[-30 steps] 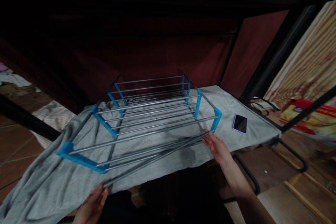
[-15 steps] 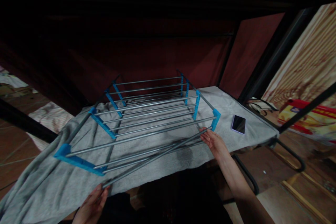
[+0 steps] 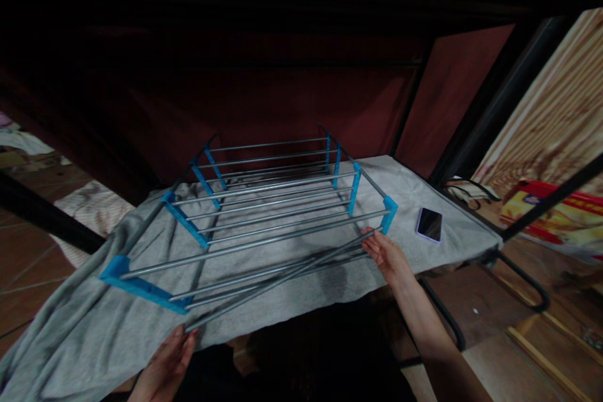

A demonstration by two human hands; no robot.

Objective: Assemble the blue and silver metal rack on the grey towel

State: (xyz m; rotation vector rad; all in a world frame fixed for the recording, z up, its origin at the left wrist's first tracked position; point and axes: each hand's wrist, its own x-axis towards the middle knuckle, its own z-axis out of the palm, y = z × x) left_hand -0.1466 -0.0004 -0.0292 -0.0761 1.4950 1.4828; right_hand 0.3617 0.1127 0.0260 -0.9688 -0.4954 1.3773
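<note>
- Grey rod [image 3: 264, 289]: it slants across the front of the drying rack [image 3: 264, 188], its left end nearer the person than its right, passing over the rack's lowest front bars.
- Left hand [image 3: 167, 361]: the grip is closed around the rod's near end, thumb and fingers pinching it just beyond the front edge of the grey cloth [image 3: 75, 326].
- Right hand [image 3: 384, 254]: the grip is a light pinch, with the thumb and fingertips meeting on the far end of the rod, close to the right front blue bracket [image 3: 388, 215]. Whether the rod's tip touches that bracket cannot be told, as the fingers partly cover it.
- Between the two hands the rod is bare, and neither palm wraps it fully.
- The rack stands on the grey cloth, its metal bars joined by blue brackets along both sides.
- A phone [image 3: 429, 225] lies screen up on the cloth, to the right of the rack and well apart from the left hand.
</note>
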